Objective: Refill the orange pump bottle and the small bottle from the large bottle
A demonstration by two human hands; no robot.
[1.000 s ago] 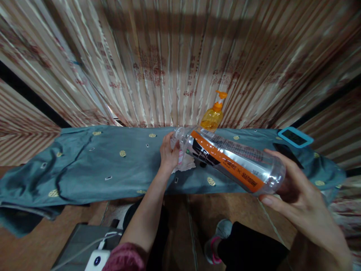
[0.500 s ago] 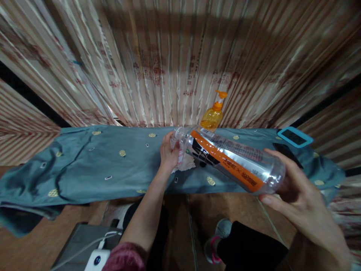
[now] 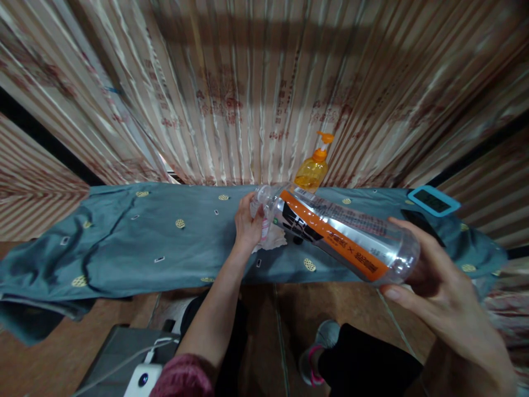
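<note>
My right hand (image 3: pixel 442 281) grips the base of a large clear plastic bottle (image 3: pixel 347 234) with an orange and silver label. The bottle is tilted, its neck lower-lying toward the left over the cloth. My left hand (image 3: pixel 247 220) is closed around a smaller clear bottle (image 3: pixel 264 225), of which only part shows between the fingers. Both bottles' necks meet or overlap in view; I cannot tell whether they touch. Beneath them a crumpled white tissue (image 3: pixel 275 241) lies on the cloth. Whether any liquid is flowing cannot be made out.
A blue-green patterned cloth (image 3: pixel 198 242) covers the narrow table. Behind the large bottle stands an orange pump bottle (image 3: pixel 312 171) with yellow liquid. To the right lie a dark phone (image 3: pixel 417 221) and a blue-framed digital clock (image 3: pixel 433 200). Below left is a white power bank (image 3: pixel 142 381) with a cable.
</note>
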